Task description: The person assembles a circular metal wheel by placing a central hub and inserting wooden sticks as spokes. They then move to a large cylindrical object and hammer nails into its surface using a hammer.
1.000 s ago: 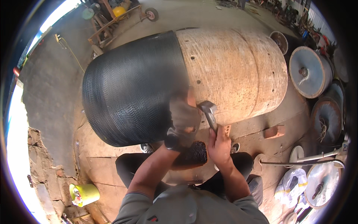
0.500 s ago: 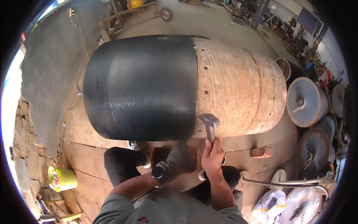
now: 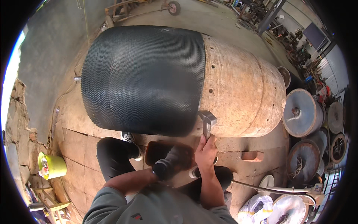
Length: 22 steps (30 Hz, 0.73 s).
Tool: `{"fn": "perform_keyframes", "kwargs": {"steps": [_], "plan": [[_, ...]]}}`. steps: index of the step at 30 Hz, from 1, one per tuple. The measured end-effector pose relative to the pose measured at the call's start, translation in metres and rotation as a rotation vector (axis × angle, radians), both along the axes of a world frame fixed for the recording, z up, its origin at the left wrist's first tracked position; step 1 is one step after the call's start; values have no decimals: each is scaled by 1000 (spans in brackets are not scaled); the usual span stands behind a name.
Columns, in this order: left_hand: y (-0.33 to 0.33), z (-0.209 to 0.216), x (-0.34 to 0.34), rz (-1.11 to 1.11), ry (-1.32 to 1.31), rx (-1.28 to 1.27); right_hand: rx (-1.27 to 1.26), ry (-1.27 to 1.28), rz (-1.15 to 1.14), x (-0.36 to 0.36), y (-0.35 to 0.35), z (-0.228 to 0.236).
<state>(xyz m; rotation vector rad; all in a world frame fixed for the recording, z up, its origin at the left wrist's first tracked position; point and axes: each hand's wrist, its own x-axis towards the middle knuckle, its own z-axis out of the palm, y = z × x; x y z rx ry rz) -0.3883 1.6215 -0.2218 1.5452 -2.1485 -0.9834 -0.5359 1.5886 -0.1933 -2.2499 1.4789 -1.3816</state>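
A large roller lies across in front of me. Its left part has a black, finely ridged covering [image 3: 141, 82], and bare, worn wood [image 3: 242, 86] with several small holes shows on the right. My right hand [image 3: 206, 151] is closed round the handle of a hammer [image 3: 207, 118]. The hammer's head is at the roller's near side, by the edge where the covering meets the wood; whether it touches is unclear. My left hand [image 3: 178, 157], dark-gloved and blurred, is over a reddish-brown container [image 3: 152, 151] below the covering; its fingers cannot be made out.
A brick [image 3: 252, 156] lies on the floor right of my knees. Several big rollers or drums [image 3: 300, 112] are stacked at the right. A yellow-green bucket [image 3: 57, 167] stands at the left, near a small wooden frame [image 3: 56, 205]. A cart wheel [image 3: 173, 7] shows at the far side.
The hammer's handle has become more upright, its head staying near the covering's edge. The whole view has shifted a little. My left hand remains over the container.
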Motion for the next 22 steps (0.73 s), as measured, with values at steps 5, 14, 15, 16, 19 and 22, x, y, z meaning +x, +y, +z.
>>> {"fn": "perform_keyframes", "kwargs": {"steps": [5, 14, 15, 16, 19, 22], "plan": [[-4, 23, -6, 177, 40, 11, 48, -299, 71, 4, 3, 5], [4, 23, -2, 206, 189, -91, -39, -384, 115, 10, 6, 33], [8, 23, -2, 195, 133, -117, -69, -390, 123, 9, 4, 31], [11, 23, -2, 212, 202, -126, -56, -334, 78, 8, 2, 29], [5, 32, 1, 247, 219, -94, 343, 136, -89, 7, -15, 21], [-5, 36, 8, 467, 195, -225, 292, -416, 50, 1, -4, 4]]}}
